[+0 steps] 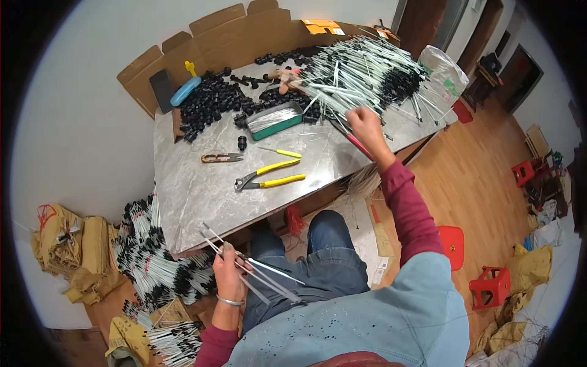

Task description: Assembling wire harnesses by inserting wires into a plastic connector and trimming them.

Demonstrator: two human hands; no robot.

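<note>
Over my lap, my left hand (pixel 228 276) is closed around several thin white rods (pixel 269 280) with dark ends, which fan out to both sides. My right hand (pixel 367 129) is closed at the near edge of a big heap of white rods with black ends (pixel 358 67) on the table; what its fingers hold, if anything, is hidden. A red-handled tool (pixel 359 147) lies beside that hand, partly covered. Left of it stands a green tin (pixel 276 128) of thin metal pins. Yellow-handled pincers (pixel 269 176), thread snips (pixel 221 158) and a small yellow-handled tool (pixel 286 153) lie nearer me.
Black plastic fittings (pixel 211 101) are heaped on the grey table (pixel 195 196), behind which cardboard (pixel 238 40) stands. Bundled rods (pixel 147 263) and yellow sacks (pixel 95 244) fill the floor at left. Red stools (pixel 489 286) stand on the right.
</note>
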